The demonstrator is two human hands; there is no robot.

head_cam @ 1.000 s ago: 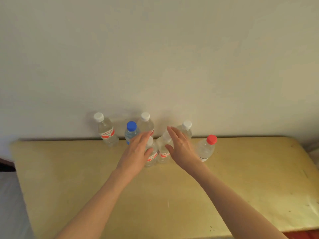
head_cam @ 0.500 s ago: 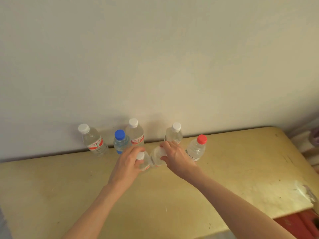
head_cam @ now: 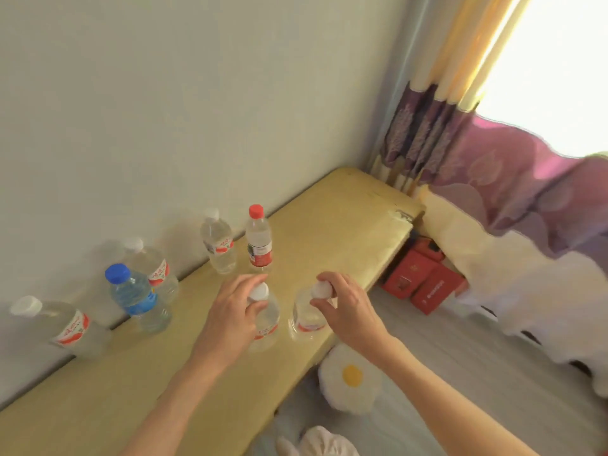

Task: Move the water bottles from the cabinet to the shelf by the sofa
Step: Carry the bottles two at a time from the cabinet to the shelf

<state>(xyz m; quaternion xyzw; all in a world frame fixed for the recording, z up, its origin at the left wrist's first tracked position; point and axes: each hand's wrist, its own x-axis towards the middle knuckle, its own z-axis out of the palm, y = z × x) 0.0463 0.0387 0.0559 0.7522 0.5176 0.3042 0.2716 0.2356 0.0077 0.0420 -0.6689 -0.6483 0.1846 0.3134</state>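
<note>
Several clear water bottles stand on a yellow cabinet top along a pale wall. My left hand grips the neck of a white-capped bottle. My right hand holds a second white-capped bottle by its cap, near the cabinet's front edge. Behind them stand a red-capped bottle and a white-capped bottle. Farther left are a blue-capped bottle, another white-capped bottle and a bottle at the far left.
Right of the cabinet, red boxes lie on the grey floor beside a bed or sofa with purple and white covers. A purple and yellow curtain hangs at the window. A fried-egg cushion lies below the cabinet's edge.
My hands went from reaching to closed on the two front bottles and have drawn them toward the cabinet's front edge. My view has swung right, so the curtain and bed now show.
</note>
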